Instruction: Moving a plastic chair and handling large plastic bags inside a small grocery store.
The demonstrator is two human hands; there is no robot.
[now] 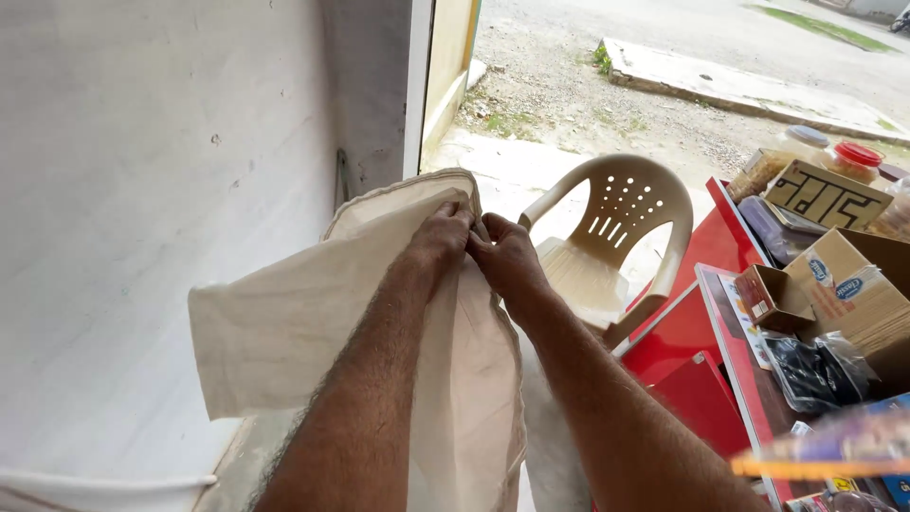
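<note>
head view: left hand (pixel 444 230) and right hand (pixel 505 254) both pinched shut on top hem of cloth (pixel 284 327), held up by wall (pixel 142 190), chair (pixel 616 237) behind. looks light, limp, non-slip; grip hem or corners.

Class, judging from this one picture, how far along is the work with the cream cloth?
Done: the cream cloth is lifted up, one part already doubled over toward the wall. In hand: the left hand and right hand pinch its top edge together. Left: the rest hangs loose and creased below the forearms, beside the plastic chair.
</note>
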